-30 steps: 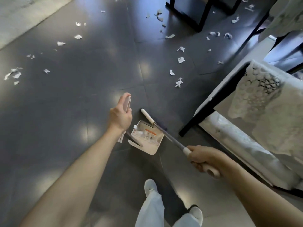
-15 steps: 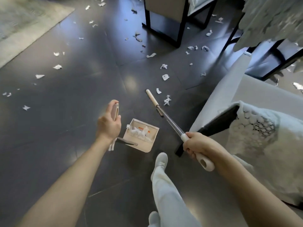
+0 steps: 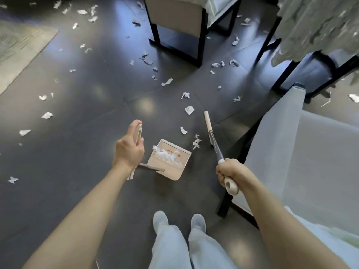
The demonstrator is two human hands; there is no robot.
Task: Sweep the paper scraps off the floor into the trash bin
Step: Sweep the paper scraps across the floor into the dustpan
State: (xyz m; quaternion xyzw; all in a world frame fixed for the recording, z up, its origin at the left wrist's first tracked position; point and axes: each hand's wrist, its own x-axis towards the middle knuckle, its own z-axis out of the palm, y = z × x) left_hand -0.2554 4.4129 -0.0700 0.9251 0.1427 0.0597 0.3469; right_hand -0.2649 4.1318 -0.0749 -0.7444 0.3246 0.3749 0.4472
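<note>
My left hand (image 3: 129, 150) grips the beige handle of a long-handled dustpan (image 3: 171, 167), which hangs just above the dark floor with white paper scraps inside. Around the broom handle (image 3: 212, 138) my right hand (image 3: 229, 172) is closed; the pole points forward and its head is not visible. Several white paper scraps lie on the floor, the nearest (image 3: 196, 141) just beyond the pan, others (image 3: 189, 109) farther ahead and to the left (image 3: 47, 115). No trash bin is in view.
A pale upholstered chair (image 3: 303, 152) with black legs stands close on my right. Another chair (image 3: 174, 26) and black table legs (image 3: 287, 74) stand ahead, with scraps under them. A grey rug (image 3: 17, 49) lies far left. My feet (image 3: 178, 222) are below the pan.
The view has moved forward and tilted up, so the scraps ahead sit closer. The broom pole has swung right, off the pan, and now points forward. Both hands keep their grips.
</note>
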